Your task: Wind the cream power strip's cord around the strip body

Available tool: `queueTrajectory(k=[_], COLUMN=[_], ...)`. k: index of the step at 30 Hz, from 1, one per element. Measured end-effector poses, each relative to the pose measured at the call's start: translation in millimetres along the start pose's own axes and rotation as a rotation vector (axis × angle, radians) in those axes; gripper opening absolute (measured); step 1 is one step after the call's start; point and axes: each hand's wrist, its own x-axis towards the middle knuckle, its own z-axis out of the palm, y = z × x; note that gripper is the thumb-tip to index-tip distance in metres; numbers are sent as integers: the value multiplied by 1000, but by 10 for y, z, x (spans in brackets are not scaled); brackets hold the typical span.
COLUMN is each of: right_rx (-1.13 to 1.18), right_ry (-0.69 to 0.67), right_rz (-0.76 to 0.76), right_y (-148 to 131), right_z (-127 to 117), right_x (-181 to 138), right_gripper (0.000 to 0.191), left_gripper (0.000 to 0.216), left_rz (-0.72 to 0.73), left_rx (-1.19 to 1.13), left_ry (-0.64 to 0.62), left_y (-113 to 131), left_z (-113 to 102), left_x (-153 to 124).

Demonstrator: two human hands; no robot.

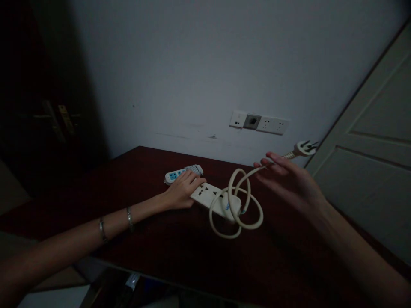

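The person is getting the power strip (214, 200) ready to be plugged in, I think: the strip lies on the dark red table (180, 252), and its cream cable (236, 214) makes loose loops around and over its right end. The left hand (181, 190) rests flat on the left end of the strip, fingers closed over it, holding it down; a small white remote (175, 175) is just behind this hand. The right hand (289, 179) is lifted, palm up, and the cable runs between its fingers, lightly pinched, with the plug (304, 148) sticking out beyond them toward the wall sockets (260, 122). The next move probably needs the loops to come free without dragging the strip.
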Motion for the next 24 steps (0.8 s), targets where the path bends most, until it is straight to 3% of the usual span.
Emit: queueTrajectory(k=[4, 7, 9, 13, 19, 24], right_rx=[-268, -549, -613, -616, -395, -329], right_ry=[-8, 14, 8, 47, 80, 134], right_rz=[-45, -201, -293, -316, -372, -456], right_y=[275, 387, 445, 618, 1038, 1220], right_z=[-97, -113, -95, -61, -39, 89], right_x=[-111, -222, -304, -411, -347, -279], right_gripper=[23, 23, 20, 18, 36, 46], left_gripper=[48, 45, 40, 35, 33, 35], left_rz=[-50, -74, -94, -159, -250, -212], left_rx=[-8, 16, 21, -17, -178, -238], left_ry=[39, 29, 26, 31, 14, 16], left_y=[-10, 5, 28, 89, 156, 127], left_z=[-3, -6, 1, 32, 100, 161], left_x=[78, 110, 117, 115, 105, 74])
